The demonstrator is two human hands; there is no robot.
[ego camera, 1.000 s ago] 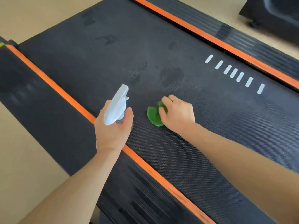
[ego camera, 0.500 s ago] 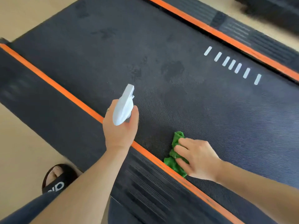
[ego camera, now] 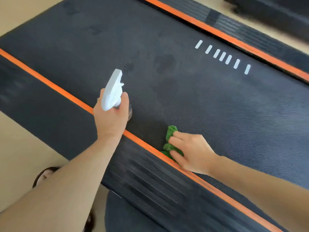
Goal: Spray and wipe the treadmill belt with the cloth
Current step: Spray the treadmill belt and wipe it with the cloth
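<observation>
Low in the frame's centre, the right hand is pressing the green cloth onto the treadmill belt beside its orange edge, fingers curling over it. The left hand is gripping the spray bottle. Dark blotches above suggest wiping is only partly done.

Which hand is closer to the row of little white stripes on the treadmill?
Right. The right hand presses the green cloth below the white stripes. The left hand, gripping the spray bottle, sits farther off to their left.
</observation>
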